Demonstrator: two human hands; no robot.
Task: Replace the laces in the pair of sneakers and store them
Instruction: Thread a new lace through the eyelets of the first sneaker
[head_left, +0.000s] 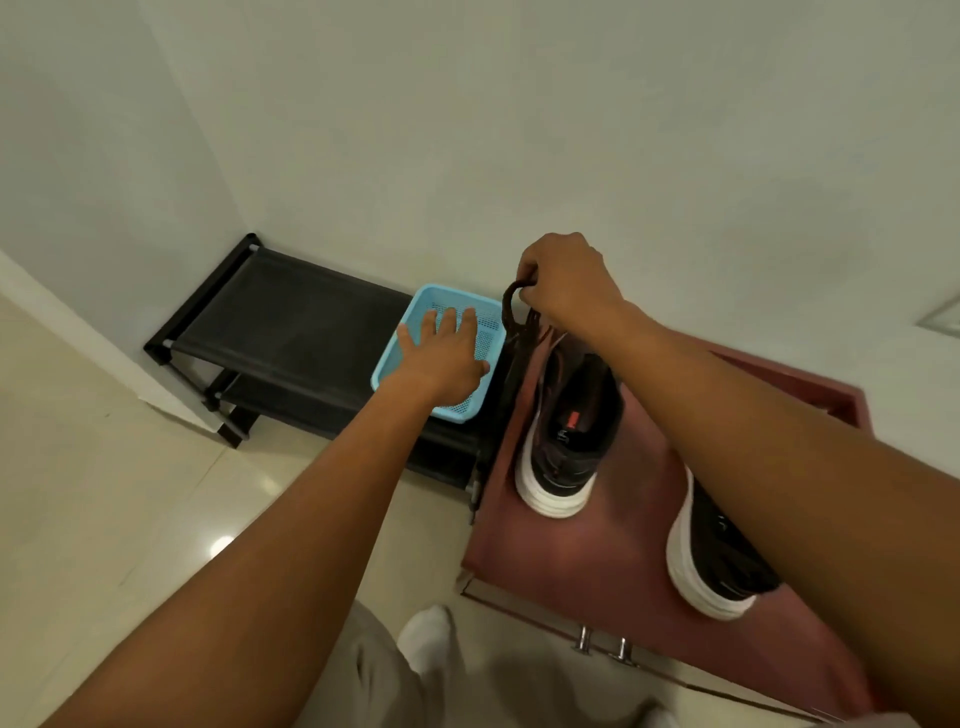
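Two black sneakers with white soles stand on a dark red cabinet top (613, 545): one (566, 431) near its left edge, the other (722, 561) partly hidden under my right forearm. My right hand (566, 280) pinches a dark lace (511, 312) that hangs in loops down past the left sneaker's far end. My left hand (447, 353) hovers flat, fingers spread, over a light blue plastic basket (395, 358) on the shoe rack. What the basket holds is hidden by the hand.
A black fabric shoe rack (291, 327) with two shelves stands against the white wall, left of the cabinet. Two metal handles (602, 644) show on the cabinet's front. Pale glossy floor tiles lie below, with my socked foot (426, 639) near the cabinet.
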